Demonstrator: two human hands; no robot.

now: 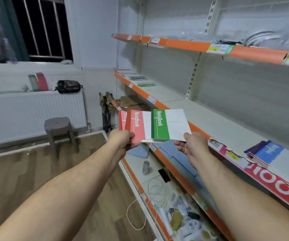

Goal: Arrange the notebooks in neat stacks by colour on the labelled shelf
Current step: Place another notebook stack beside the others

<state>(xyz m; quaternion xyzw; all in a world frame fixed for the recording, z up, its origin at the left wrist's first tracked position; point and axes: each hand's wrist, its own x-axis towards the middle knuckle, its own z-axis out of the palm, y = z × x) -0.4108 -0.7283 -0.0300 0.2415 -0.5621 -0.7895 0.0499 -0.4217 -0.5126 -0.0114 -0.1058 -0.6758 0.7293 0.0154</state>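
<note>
My left hand (123, 139) grips two red-and-white notebooks (134, 126) fanned out, in front of the middle shelf (215, 122). My right hand (191, 145) pinches the lower right corner of a green-and-white notebook (168, 123) that overlaps the red ones. A stack of blue-and-white notebooks (270, 152) lies on the middle shelf at the right. More notebooks, one with a green strip (146, 84), lie at the shelf's far left end.
The orange-edged top shelf (183, 44) holds plastic-wrapped goods. The bottom shelf carries blue sheets (171, 152), a black phone (164, 175), cables and clutter. A grey stool (57, 126) stands on the wood floor by a white radiator (34, 110).
</note>
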